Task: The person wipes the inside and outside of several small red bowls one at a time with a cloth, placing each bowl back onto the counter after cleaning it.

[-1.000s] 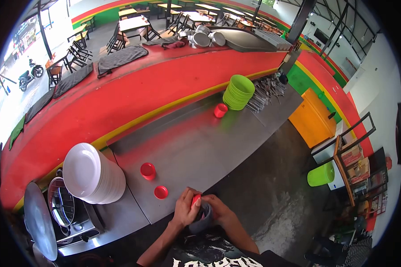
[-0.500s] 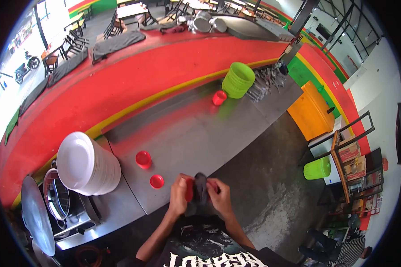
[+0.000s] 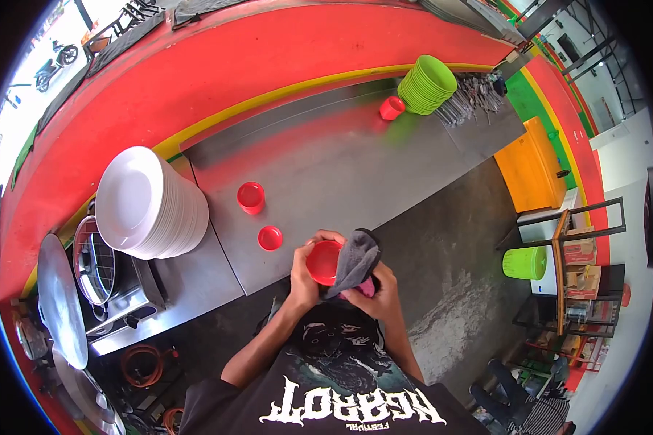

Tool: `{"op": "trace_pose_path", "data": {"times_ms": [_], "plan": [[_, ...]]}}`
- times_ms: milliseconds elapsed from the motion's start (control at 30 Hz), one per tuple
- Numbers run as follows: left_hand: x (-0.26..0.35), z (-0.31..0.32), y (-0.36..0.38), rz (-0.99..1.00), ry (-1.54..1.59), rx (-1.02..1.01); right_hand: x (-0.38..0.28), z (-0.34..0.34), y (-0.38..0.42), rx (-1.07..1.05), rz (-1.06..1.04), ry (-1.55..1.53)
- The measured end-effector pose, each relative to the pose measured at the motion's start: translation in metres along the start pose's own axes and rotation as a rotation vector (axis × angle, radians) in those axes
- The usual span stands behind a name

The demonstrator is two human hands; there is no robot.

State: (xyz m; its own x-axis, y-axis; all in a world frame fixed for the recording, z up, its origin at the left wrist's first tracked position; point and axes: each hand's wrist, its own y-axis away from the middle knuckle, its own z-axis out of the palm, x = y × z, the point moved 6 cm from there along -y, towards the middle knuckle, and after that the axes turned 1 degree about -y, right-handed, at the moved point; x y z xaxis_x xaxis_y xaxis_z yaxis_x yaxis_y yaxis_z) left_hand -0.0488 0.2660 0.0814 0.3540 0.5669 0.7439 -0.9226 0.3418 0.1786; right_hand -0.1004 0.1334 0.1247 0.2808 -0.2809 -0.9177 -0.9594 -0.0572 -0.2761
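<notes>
My left hand [image 3: 304, 278] is wrapped around a small red bowl [image 3: 321, 264], its mouth turned up toward me. In my right hand [image 3: 382, 295] is a dark grey cloth [image 3: 360, 255] with a pink part showing near the fingers. The cloth overlaps the right side of the bowl's rim, close in front of my shirt. Two more red bowl shapes sit on the metal table [image 3: 326, 170] to the left: a taller one, seemingly a stack [image 3: 251, 198], and a low single bowl [image 3: 270, 238].
Tall white plates [image 3: 134, 199] are stacked on the left, beside a stove [image 3: 127, 319] and a large metal lid [image 3: 59, 301]. Green bowls [image 3: 426, 85], red bowls [image 3: 392, 108] and cutlery [image 3: 471, 98] stand at the far right end. A person [image 3: 519, 402] is at lower right.
My view has tilted down. The bowl has turned so its inside shows, and the cloth has shifted up beside its rim. Both hands still hold their things.
</notes>
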Motion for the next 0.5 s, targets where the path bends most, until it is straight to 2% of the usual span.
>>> {"op": "trace_pose_path", "data": {"times_ms": [133, 167, 233, 333, 367, 467, 500], "plan": [[0.004, 0.007, 0.005, 0.006, -0.151, -0.021, 0.007, -0.001, 0.004, -0.018, -0.088, 0.088], [0.008, 0.010, 0.005, 0.119, -0.223, -0.051, 0.012, -0.002, 0.009, -0.012, -0.109, 0.103], [0.014, 0.014, 0.007, 0.348, -0.367, -0.104, 0.026, -0.003, 0.019, 0.039, 0.007, -0.175], [0.011, 0.012, 0.011, 0.491, -0.290, -0.142, 0.031, 0.002, 0.025, 0.172, 0.210, -0.479], [0.008, 0.009, 0.012, 0.476, -0.297, -0.116, 0.033, 0.004, 0.027, 0.228, 0.284, -0.558], [0.002, -0.003, 0.013, 0.432, -0.305, -0.047, 0.035, 0.011, 0.029, 0.176, 0.247, -0.499], [0.013, 0.004, 0.015, 0.486, -0.436, -0.075, 0.038, 0.011, 0.031, 0.163, 0.178, -0.473]]}}
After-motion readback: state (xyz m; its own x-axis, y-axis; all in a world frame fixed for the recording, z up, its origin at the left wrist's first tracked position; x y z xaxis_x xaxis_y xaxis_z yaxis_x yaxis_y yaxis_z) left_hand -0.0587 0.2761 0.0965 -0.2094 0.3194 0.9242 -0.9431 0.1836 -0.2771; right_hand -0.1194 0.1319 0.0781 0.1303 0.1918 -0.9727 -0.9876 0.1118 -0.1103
